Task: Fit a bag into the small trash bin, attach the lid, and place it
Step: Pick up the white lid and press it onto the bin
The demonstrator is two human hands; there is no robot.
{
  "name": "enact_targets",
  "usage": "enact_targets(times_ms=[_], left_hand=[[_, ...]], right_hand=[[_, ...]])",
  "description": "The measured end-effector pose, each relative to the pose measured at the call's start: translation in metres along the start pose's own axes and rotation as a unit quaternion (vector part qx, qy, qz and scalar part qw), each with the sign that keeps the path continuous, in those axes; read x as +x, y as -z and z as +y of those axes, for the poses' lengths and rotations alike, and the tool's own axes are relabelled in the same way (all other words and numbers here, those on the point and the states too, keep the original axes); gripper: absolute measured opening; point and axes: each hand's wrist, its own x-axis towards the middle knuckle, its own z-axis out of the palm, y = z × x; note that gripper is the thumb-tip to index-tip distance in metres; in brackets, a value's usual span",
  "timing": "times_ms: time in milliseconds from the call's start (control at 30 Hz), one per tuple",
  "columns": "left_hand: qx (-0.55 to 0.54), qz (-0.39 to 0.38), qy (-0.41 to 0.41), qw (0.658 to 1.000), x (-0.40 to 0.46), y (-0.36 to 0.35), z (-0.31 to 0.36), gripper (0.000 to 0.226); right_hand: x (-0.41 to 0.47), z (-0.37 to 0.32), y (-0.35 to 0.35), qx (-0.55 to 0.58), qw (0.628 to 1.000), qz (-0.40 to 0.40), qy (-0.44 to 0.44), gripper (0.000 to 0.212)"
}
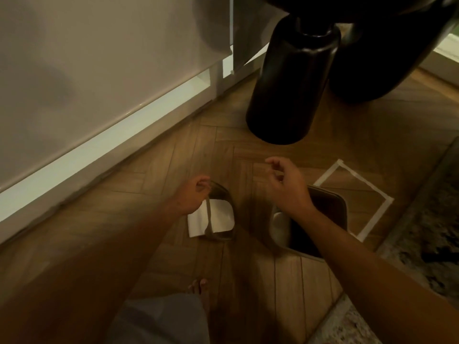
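The small taupe trash bin [340,207] stands on the wooden floor with its top uncovered and a dark inside. My right hand [285,187] hovers over its far left rim, fingers loosely curled, with nothing visible in it. My left hand [192,196] grips the far left edge of the ring-shaped lid [221,235], which is tilted up off the floor to the left of the bin. A flat white folded bag [196,224] lies on the floor under the lid and shows through its opening.
A square of white tape [387,197] marks the floor just right of and behind the bin. Black furniture legs [285,95] stand beyond. A white cabinet [99,83] runs along the left, and a shaggy rug [422,244] lies on the right. My bare foot [200,289] is close below.
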Motion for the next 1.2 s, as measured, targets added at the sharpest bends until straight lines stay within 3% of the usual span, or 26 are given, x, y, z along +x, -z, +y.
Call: enact_targets(times_ms=[333,567,667,800,1000,1100,1200], left_hand=[[-0.018,0.049,0.07,0.996,-0.001,0.032,-0.07,0.039],[-0.014,0.046,0.094,0.994,-0.006,0.039,-0.107,0.037],[-0.002,0.037,0.098,0.995,-0.008,0.039,-0.11,0.038],[-0.003,0.014,0.105,0.994,-0.008,0.036,-0.108,0.039],[-0.014,0.005,0.111,0.994,-0.009,0.038,-0.077,0.044],[-0.035,0.029,0.136,0.99,-0.01,0.038,-0.067,0.051],[-0.013,0.093,0.104,0.99,-0.009,0.05,-0.048,0.062]], right_hand=[[0.0,0.003,-0.117,-0.054,0.992,-0.11,-0.023,0.037],[-0.019,0.031,-0.191,-0.099,0.964,-0.206,-0.138,0.057],[-0.031,0.04,-0.209,-0.146,0.949,-0.236,-0.151,0.051],[-0.034,0.044,-0.215,-0.153,0.95,-0.225,-0.154,0.034],[-0.014,0.021,-0.186,-0.084,0.965,-0.184,-0.169,0.029],[-0.002,-0.001,-0.171,-0.038,0.972,-0.168,-0.16,0.03],[0.008,-0.031,-0.147,-0.004,0.979,-0.143,-0.144,0.031]])
